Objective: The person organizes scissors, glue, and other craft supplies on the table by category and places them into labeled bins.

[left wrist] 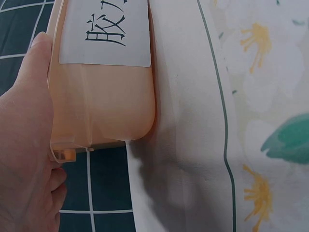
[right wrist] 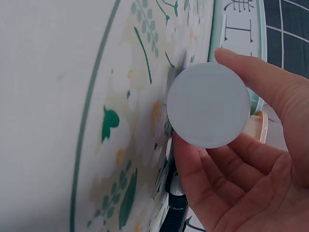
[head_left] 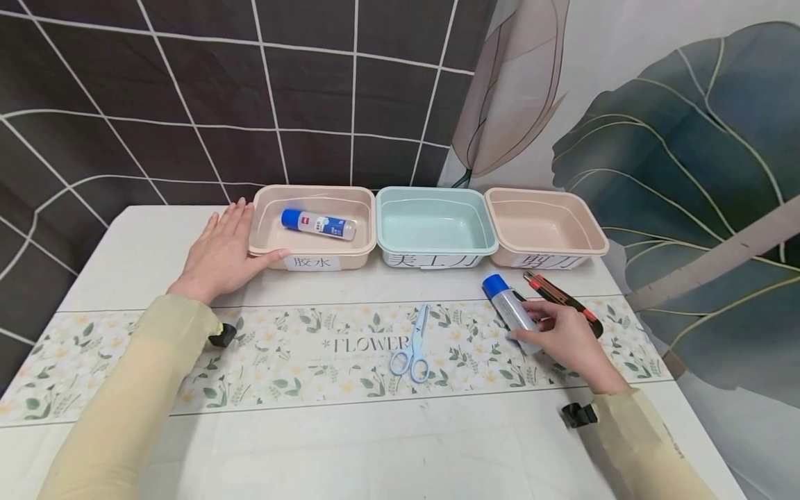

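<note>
My left hand (head_left: 221, 250) rests on the left end of a peach bin (head_left: 362, 257), fingers straight, thumb along its front rim. A glue bottle (head_left: 325, 226) with a blue cap lies in that bin. My right hand (head_left: 565, 340) pinches a second blue-capped glue bottle (head_left: 509, 305) between thumb and fingers, tilted over the cloth; its round pale base (right wrist: 208, 105) faces the right wrist camera. Beside that hand lies a red and black utility knife (head_left: 559, 298). Blue scissors (head_left: 414, 351) lie mid-table. Something dark, mostly hidden, is beside the held bottle.
A light blue bin (head_left: 437, 248) and another peach bin (head_left: 546, 246) stand in a row right of the first, each with a white front label. A flowered runner (head_left: 262, 361) crosses the white table (head_left: 312, 451). A dark gridded backdrop (head_left: 312, 90) hangs behind.
</note>
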The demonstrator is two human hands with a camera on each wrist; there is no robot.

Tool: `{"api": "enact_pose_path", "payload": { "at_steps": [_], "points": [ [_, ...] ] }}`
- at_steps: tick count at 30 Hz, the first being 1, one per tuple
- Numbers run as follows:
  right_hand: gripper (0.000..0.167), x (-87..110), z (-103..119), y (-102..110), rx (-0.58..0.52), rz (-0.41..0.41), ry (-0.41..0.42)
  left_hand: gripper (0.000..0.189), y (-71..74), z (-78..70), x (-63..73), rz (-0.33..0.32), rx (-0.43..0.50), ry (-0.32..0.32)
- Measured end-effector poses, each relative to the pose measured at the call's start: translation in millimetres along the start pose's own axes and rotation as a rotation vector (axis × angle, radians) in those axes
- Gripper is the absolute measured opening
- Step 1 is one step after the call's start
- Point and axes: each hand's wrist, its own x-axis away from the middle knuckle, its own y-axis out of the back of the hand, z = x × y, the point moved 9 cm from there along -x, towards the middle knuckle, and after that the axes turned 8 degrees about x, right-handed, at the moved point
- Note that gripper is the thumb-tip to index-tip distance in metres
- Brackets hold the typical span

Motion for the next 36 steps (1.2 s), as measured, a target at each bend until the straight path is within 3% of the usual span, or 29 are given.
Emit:
{"api": "enact_pose_path", "payload": {
  "at_steps": [15,28,36],
  "points": [
    [0.053,4.1,12,4,0.07,-0.038,0.061,0.113,-0.1,1.0,0.0,-0.004,0.004,0.0],
    [0.053,5.7,14,5,0.036,-0.02,0.064,0.112,-0.9,1.7,0.3,-0.007,-0.001,-0.004],
    [0.053,5.5,27,9,0.016,-0.024,0.103,0.112,0.4,1.0,0.1,-0.012,-0.003,-0.003]
  ]
}}
